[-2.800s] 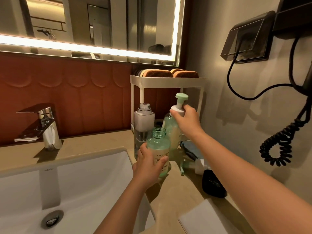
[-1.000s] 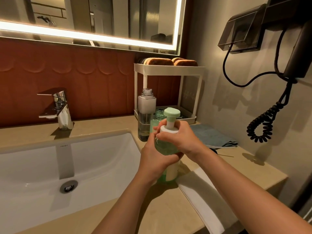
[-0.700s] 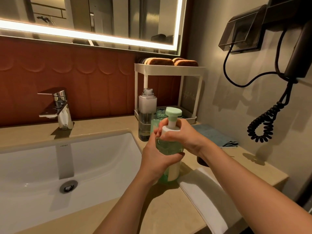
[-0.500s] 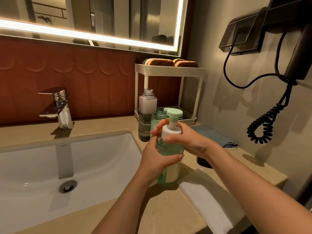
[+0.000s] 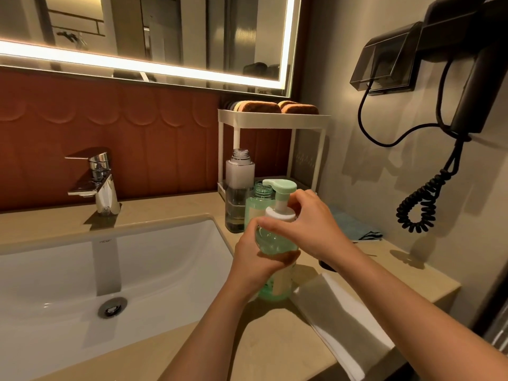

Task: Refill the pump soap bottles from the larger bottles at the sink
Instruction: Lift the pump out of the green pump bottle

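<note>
A green pump soap bottle [image 5: 276, 243] stands on the counter to the right of the sink. My left hand [image 5: 254, 254] grips its body. My right hand [image 5: 313, 224] has its fingers curled round the white pump collar [image 5: 280, 214], under the mint pump head [image 5: 281, 186]. Behind it stand an uncapped green bottle [image 5: 258, 202] and a taller uncapped clear bottle with a white upper part [image 5: 238, 193].
The white sink [image 5: 82, 284] and chrome tap [image 5: 100, 182] lie to the left. A white two-tier rack [image 5: 272, 119] holds brown sponges [image 5: 258, 106]. A white towel [image 5: 343, 320], a blue cloth [image 5: 350, 224] and a wall hair dryer with coiled cord [image 5: 423, 204] are at right.
The pump head has turned from pointing right to pointing left under my right hand. Earlier I brought the pump bottle from the rack to the counter front.
</note>
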### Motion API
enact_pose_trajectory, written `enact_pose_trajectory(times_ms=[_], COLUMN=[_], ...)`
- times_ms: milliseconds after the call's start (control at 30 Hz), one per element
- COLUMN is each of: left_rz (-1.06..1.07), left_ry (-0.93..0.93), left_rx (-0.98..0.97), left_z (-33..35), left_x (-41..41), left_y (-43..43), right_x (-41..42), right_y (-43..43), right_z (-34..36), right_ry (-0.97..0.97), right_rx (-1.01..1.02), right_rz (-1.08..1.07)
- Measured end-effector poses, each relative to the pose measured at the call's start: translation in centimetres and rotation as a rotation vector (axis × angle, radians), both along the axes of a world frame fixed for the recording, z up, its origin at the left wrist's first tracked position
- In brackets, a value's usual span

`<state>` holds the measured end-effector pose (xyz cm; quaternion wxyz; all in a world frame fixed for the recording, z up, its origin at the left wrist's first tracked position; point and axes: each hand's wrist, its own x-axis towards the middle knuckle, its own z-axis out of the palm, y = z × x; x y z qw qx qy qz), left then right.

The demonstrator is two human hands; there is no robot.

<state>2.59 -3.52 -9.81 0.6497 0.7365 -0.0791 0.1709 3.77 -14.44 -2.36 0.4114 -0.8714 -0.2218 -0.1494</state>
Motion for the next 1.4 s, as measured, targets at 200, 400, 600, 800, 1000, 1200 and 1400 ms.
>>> enact_pose_trajectory(times_ms=[200, 400, 600, 800, 1000, 1200, 1400], left_rz=[0.008, 0.001, -0.013, 0.023, 0.014, 0.015, 0.022], left_ry=[-0.006, -0.034, -0.038, -0.01, -0.01, -0.019, -0.021], left_rx=[0.015, 0.011, 0.009, 0.02, 0.024, 0.018, 0.007], left_z=[0.4, 0.5, 0.5, 0.1, 0.1, 0.3, 0.2], left_x=[-0.6, -0.6, -0.5, -0.1, -0.2, -0.2, -0.1], left_y=[0.1, 0.2, 0.1, 0.0, 0.1, -0.1, -0.2], right_x=[-0.1, 0.5, 0.7, 0.6, 0.8, 0.3, -0.1], right_y=[-0.3, -2.2, -1.6, 0.7, -1.4, -1.8, 0.2], right_z=[0.8, 0.6, -0.1, -0.9, 0.5, 0.7, -0.3], right_ry=[0.007, 0.186, 0.193, 0.064, 0.248, 0.343, 0.102], right_rx=[0.016, 0.146, 0.069, 0.056, 0.134, 0.144, 0.06], right_rz=[0.061, 0.377, 0.306, -0.003, 0.294, 0.359, 0.016])
